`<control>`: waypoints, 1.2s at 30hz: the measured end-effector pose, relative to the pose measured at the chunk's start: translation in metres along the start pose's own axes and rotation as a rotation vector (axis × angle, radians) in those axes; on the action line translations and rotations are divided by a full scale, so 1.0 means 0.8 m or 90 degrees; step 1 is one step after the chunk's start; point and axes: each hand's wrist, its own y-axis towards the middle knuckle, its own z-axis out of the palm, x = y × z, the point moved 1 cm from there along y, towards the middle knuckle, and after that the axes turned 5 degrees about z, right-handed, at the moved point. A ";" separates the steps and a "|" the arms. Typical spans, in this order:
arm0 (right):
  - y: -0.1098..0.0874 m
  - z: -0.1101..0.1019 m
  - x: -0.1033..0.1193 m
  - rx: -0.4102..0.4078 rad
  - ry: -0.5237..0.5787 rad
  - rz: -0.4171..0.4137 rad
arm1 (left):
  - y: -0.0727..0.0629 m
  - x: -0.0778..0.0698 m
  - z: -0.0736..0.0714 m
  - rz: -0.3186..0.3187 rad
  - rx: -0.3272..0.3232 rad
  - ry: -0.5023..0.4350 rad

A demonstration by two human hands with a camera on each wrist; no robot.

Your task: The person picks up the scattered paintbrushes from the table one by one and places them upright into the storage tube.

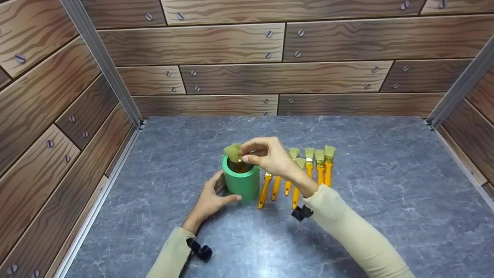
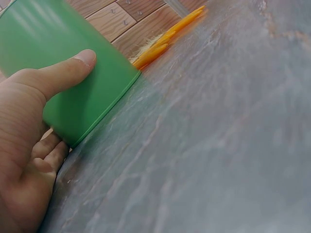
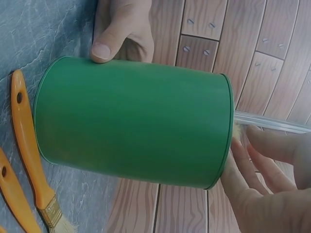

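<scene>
A green can (image 1: 242, 187) stands upright on the table. My left hand (image 1: 211, 199) grips it low on its left side, the thumb laid across the front of the wall and the fingers behind; the left wrist view shows this thumb (image 2: 73, 75) flat on the green surface. Over the can's mouth, my right hand (image 1: 270, 156) pinches a paintbrush (image 1: 232, 152) near its metal band. The brush's pale bristles point up above the rim, and its lower part is down inside the can. From the right wrist view, the can hides most of that brush.
Several paintbrushes (image 1: 328, 166) with orange handles lie side by side right of the can, bristles away from me, partly under my right forearm. The nearest brush (image 3: 31, 150) lies close beside the can. Wood-patterned walls (image 1: 231, 77) enclose the marbled table (image 1: 173, 154).
</scene>
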 end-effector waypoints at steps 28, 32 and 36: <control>-0.048 -0.089 -0.031 -0.114 -0.070 0.069 | -0.006 -0.001 -0.001 -0.002 -0.002 -0.002; -0.058 -0.108 -0.045 -0.139 -0.105 0.075 | -0.005 -0.003 0.000 -0.004 -0.002 0.004; -0.070 -0.125 -0.059 -0.159 -0.127 0.093 | -0.003 -0.003 0.002 -0.002 -0.001 -0.006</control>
